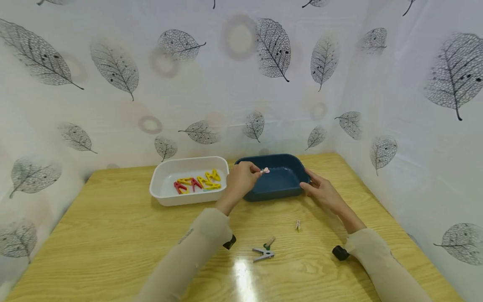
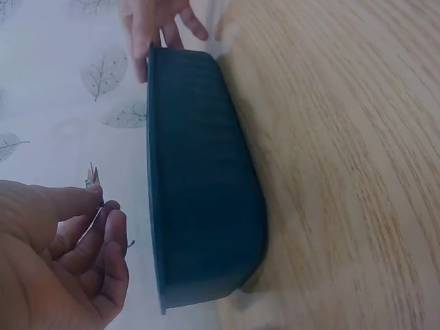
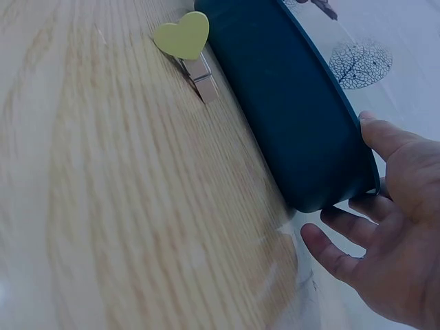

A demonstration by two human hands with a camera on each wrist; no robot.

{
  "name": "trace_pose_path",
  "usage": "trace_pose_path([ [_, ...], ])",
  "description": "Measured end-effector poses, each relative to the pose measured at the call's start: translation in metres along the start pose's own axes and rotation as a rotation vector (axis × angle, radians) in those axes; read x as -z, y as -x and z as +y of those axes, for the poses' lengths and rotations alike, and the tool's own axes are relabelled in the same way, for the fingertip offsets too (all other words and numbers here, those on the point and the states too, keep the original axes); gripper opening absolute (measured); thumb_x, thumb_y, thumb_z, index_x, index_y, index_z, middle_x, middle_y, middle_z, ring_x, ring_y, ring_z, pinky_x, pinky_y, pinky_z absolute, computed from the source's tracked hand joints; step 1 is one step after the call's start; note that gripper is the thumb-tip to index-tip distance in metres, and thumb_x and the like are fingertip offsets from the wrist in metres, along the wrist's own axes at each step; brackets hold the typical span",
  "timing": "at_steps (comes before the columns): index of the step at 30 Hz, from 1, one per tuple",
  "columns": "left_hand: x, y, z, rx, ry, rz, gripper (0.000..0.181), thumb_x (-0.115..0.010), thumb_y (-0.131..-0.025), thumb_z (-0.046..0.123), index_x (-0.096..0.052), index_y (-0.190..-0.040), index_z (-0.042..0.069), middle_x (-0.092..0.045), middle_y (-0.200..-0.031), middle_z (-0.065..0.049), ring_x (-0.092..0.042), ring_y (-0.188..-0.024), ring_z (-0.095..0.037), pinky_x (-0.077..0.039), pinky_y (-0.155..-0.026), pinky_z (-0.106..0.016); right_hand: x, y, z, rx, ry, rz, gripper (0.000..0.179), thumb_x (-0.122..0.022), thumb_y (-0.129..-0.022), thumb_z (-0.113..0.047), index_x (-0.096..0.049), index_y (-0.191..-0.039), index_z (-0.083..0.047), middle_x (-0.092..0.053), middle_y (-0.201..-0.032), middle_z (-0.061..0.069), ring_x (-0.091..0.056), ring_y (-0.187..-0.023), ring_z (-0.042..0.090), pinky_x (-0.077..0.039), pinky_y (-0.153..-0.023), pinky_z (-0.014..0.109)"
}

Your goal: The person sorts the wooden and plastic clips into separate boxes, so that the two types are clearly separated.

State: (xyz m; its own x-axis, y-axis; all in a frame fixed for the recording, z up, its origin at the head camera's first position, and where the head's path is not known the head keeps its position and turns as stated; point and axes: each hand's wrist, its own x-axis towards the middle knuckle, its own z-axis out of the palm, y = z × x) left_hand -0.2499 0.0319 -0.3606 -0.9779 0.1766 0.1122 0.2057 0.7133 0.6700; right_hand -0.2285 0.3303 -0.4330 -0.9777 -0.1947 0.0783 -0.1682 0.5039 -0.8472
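My left hand [image 1: 241, 181] pinches a small wooden clothespin [image 2: 93, 180] between thumb and fingertips. A pink heart [image 1: 266, 170] on the clothespin shows in the head view. It is held over the dark blue bin [image 1: 273, 194], above rim height. At the bin's right end my right hand [image 1: 323, 191] grips it, thumb at the rim and fingers bent against the end wall in the right wrist view. In front of the bin lies a small wooden clothespin with a yellow heart [image 3: 184, 36].
To the left stands a white bin [image 1: 190, 200] holding several red and yellow plastic clips [image 1: 200, 181]. Nearer on the wooden table [image 1: 113, 243] lie a grey clip [image 1: 267, 254] and a wooden clothespin with a dark green part [image 1: 269, 243]. A leaf-patterned curtain [image 1: 211, 92] hangs behind.
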Motion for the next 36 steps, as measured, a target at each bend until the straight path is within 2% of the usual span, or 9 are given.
trace_pose_path([
  [6, -0.012, -0.010, -0.008, 0.035, -0.012, 0.043, 0.014, -0.073, -0.099, 0.028, -0.081, -0.102, 0.017, -0.076, -0.096, 0.002, -0.066, -0.075, -0.015, -0.053, -0.063, -0.034, -0.001, 0.000, -0.001, -0.001, -0.009, -0.008, 0.072, -0.060, -0.107, -0.025, -0.020, -0.165, -0.008, -0.061, -0.103, 0.025, -0.062, -0.097, 0.036, -0.053, -0.078, 0.035],
  [9, -0.018, -0.014, -0.011, 0.039, -0.006, 0.082, 0.013, -0.074, -0.099, 0.027, -0.082, -0.100, 0.017, -0.077, -0.095, 0.001, -0.068, -0.080, -0.017, -0.055, -0.070, -0.038, -0.001, 0.000, -0.001, 0.001, -0.013, -0.006, 0.072, -0.060, -0.107, -0.025, -0.021, -0.165, -0.008, -0.059, -0.123, 0.027, -0.062, -0.107, 0.037, -0.054, -0.080, 0.034],
  [11, -0.020, -0.016, -0.013, 0.044, 0.001, 0.096, 0.013, -0.074, -0.099, 0.027, -0.082, -0.100, 0.016, -0.077, -0.096, 0.000, -0.069, -0.082, -0.018, -0.056, -0.072, -0.039, 0.000, -0.001, 0.000, -0.001, -0.019, -0.007, 0.072, -0.060, -0.107, -0.025, -0.020, -0.165, -0.007, -0.059, -0.125, 0.027, -0.062, -0.106, 0.037, -0.054, -0.080, 0.033],
  [14, -0.023, -0.021, -0.014, 0.053, -0.006, 0.108, 0.014, -0.074, -0.099, 0.028, -0.082, -0.100, 0.016, -0.077, -0.096, 0.000, -0.069, -0.082, -0.019, -0.056, -0.073, -0.040, 0.000, -0.001, 0.000, -0.007, -0.025, -0.006, 0.073, -0.061, -0.107, -0.025, -0.021, -0.165, -0.007, -0.060, -0.121, 0.027, -0.062, -0.104, 0.037, -0.054, -0.079, 0.032],
  [16, -0.025, -0.024, -0.014, 0.059, -0.011, 0.115, 0.015, -0.073, -0.099, 0.029, -0.082, -0.100, 0.016, -0.077, -0.096, 0.000, -0.069, -0.081, -0.019, -0.056, -0.072, -0.040, 0.001, 0.000, 0.000, -0.011, -0.026, -0.004, 0.073, -0.061, -0.107, -0.024, -0.021, -0.165, -0.007, -0.060, -0.103, 0.025, -0.061, -0.094, 0.036, -0.053, -0.077, 0.031],
  [20, -0.028, -0.028, -0.014, 0.059, -0.019, 0.130, 0.017, -0.073, -0.099, 0.030, -0.081, -0.100, 0.016, -0.077, -0.096, 0.000, -0.069, -0.080, -0.019, -0.056, -0.070, -0.039, 0.002, -0.001, 0.001, -0.012, -0.016, -0.001, 0.073, -0.061, -0.107, -0.025, -0.021, -0.165, -0.007, -0.061, -0.098, 0.027, -0.062, -0.090, 0.036, -0.053, -0.077, 0.032],
  [24, -0.032, -0.032, -0.014, 0.064, -0.040, 0.139, 0.017, -0.073, -0.099, 0.031, -0.081, -0.100, 0.017, -0.077, -0.097, 0.000, -0.070, -0.084, -0.021, -0.056, -0.072, -0.040, 0.002, -0.001, 0.001, -0.002, 0.005, 0.001, 0.073, -0.061, -0.107, -0.026, -0.020, -0.165, -0.007, -0.060, -0.126, 0.029, -0.064, -0.103, 0.033, -0.055, -0.083, 0.033],
  [28, -0.034, -0.036, -0.016, 0.071, -0.051, 0.149, 0.015, -0.073, -0.099, 0.031, -0.081, -0.101, 0.018, -0.078, -0.099, 0.000, -0.071, -0.089, -0.022, -0.057, -0.076, -0.041, 0.002, -0.002, 0.002, 0.003, 0.008, 0.003, 0.074, -0.061, -0.107, -0.027, -0.020, -0.165, -0.006, -0.046, -0.153, 0.027, -0.059, -0.121, 0.034, -0.056, -0.087, 0.033],
  [36, -0.034, -0.038, -0.015, 0.069, -0.034, 0.166, 0.015, -0.073, -0.099, 0.030, -0.081, -0.103, 0.018, -0.078, -0.099, 0.000, -0.071, -0.088, -0.022, -0.057, -0.074, -0.041, 0.001, -0.002, 0.003, -0.002, -0.004, 0.001, 0.074, -0.061, -0.107, -0.026, -0.020, -0.165, -0.007, -0.058, -0.135, 0.026, -0.065, -0.111, 0.033, -0.056, -0.086, 0.033],
])
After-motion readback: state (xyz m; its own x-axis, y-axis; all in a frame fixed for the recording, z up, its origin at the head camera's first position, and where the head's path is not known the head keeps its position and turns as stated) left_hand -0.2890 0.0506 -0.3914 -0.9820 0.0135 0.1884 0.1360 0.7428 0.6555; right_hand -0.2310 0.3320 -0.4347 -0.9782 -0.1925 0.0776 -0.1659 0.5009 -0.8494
